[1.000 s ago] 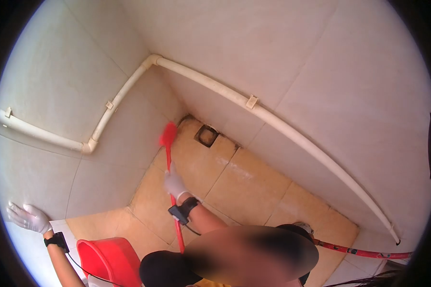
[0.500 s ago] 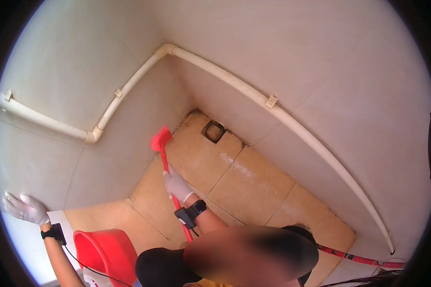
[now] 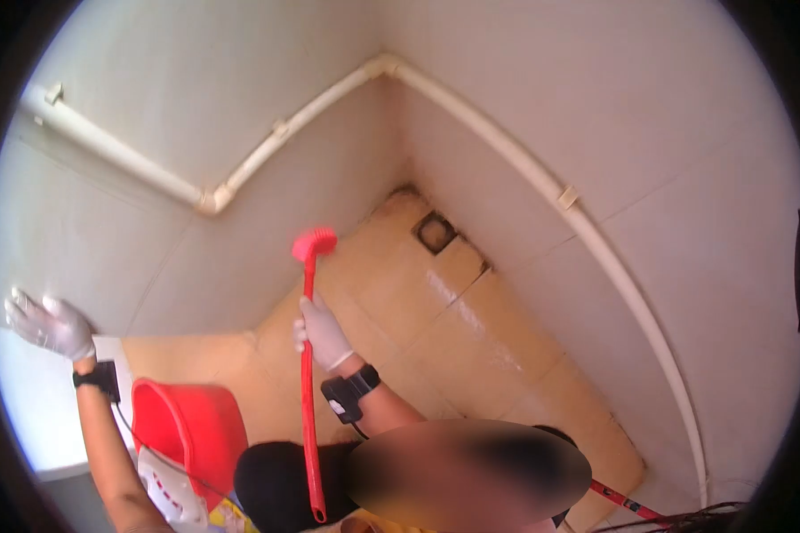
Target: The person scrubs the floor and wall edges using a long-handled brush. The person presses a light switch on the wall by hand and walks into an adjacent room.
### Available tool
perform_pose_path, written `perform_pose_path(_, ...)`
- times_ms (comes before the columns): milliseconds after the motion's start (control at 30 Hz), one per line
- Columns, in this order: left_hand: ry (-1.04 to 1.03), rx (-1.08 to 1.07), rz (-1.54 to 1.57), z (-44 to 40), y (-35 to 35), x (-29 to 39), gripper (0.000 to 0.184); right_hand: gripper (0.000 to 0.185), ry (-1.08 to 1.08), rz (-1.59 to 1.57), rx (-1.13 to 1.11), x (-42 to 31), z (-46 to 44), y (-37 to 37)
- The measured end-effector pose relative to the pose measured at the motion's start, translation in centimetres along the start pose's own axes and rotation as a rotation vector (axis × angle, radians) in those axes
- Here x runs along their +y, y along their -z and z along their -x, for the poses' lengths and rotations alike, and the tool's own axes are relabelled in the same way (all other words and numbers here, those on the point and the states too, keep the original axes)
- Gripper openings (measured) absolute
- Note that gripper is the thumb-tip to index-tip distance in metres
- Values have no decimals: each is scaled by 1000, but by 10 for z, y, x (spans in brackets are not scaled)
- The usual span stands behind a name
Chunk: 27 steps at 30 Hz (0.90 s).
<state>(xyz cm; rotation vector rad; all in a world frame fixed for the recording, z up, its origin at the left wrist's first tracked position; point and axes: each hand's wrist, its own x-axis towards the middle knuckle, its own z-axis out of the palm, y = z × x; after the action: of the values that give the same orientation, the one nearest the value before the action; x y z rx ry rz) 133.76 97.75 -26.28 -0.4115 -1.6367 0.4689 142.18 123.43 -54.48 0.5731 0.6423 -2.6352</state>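
Note:
Wrapped round the long handle of a red brush [image 3: 308,382], my right hand [image 3: 325,335] wears a pale glove. The bristled head of the brush is raised beside the left wall [image 3: 240,258], above the edge of the tan floor. My left hand [image 3: 52,326], gloved too, lies against the wall at the far left with its fingers apart and holds nothing. Each wrist carries a black strap with a small box.
A red bucket [image 3: 213,426] stands below my left hand, with a white plastic item [image 3: 164,484] by it. A cream pipe [image 3: 507,160] runs along both walls. A square drain [image 3: 436,233] lies near the corner. A red pole [image 3: 627,502] is at the lower right.
The brush has been lifted and turned more upright, and its handle end now shows. The view has shifted, so corner and drain appear farther right. My left hand stays at the wall, higher in view.

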Motion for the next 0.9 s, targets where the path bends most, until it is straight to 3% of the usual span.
perform_pose_path(100,28,24,-43,-1,7,-9,46,12,-133,-237,-22,-6,10,-22)
perform_pose_path(233,65,8,-55,3,24,-47,49,13,-107,-290,43,42,8,-70)
perform_pose_path(333,102,-23,-48,3,27,-62,50,10,-290,-417,-110,80,44,-106)
perform_pose_path(433,138,-39,-9,2,35,-71,51,13,-309,-556,-252,83,104,-156)
perform_pose_path(533,172,-38,-1,6,47,-94,51,19,-303,-569,-253,82,122,-177)
perform_pose_path(633,197,-45,5,-1,55,-108,52,20,-486,-591,-212,115,80,-169)
perform_pose_path(733,293,-158,48,-4,73,-106,54,27,-541,-598,-142,131,46,-152)
perform_pose_path(800,347,-349,106,5,100,-80,57,28,-537,-595,-125,129,56,-157)
perform_pose_path(867,659,-585,655,28,149,-43,61,25,-565,-578,-138,122,91,-165)
perform_pose_path(900,730,-705,760,67,162,-29,62,25,-582,-537,-185,125,99,-170)
